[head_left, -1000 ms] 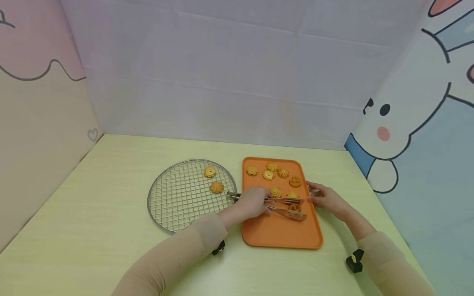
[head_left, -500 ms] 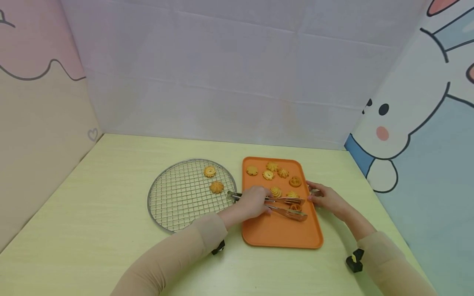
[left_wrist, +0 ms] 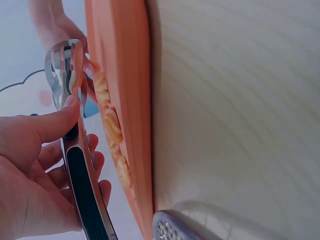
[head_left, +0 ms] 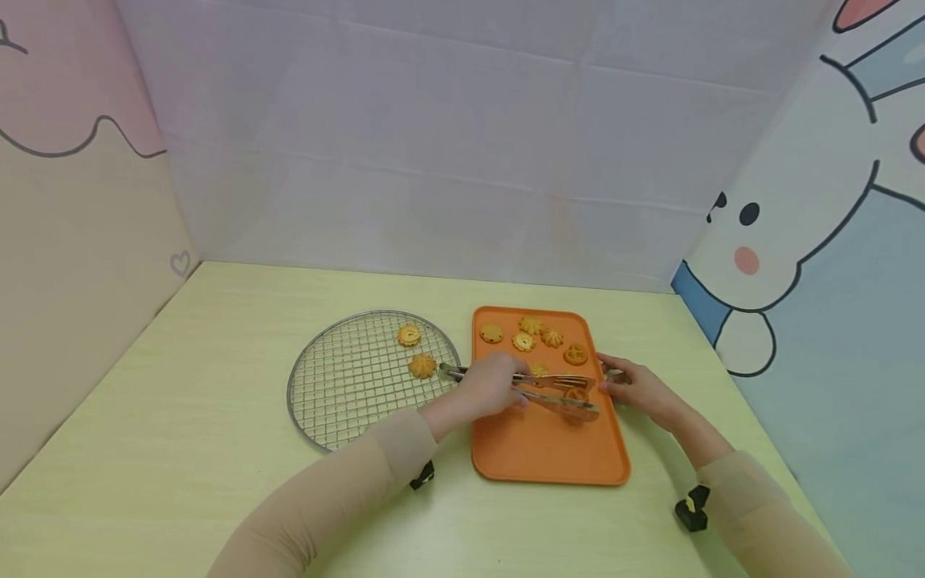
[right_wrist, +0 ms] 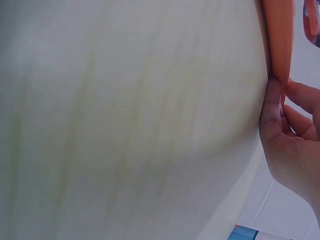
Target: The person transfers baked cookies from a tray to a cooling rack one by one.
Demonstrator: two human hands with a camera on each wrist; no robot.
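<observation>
While I work across from the rack side to the tray side, this is how things lie:

Rack: two cookies already sit on the round wire rack, at its far right part.
Left hand: my left hand grips the metal tongs, fingers curled round the handle, thumb pressing on top.
Cookie in hand: the tong tips close on a ring-shaped cookie just above the orange tray.
Left to move: by my count about six more cookies lie at the tray's far end.
Right hand: my right hand holds the tray's right rim, fingers curled at the edge.
Surface: pale yellow-green table.
Room: white backdrop behind, a pink panel on the left, a cartoon rabbit panel on the right.
</observation>
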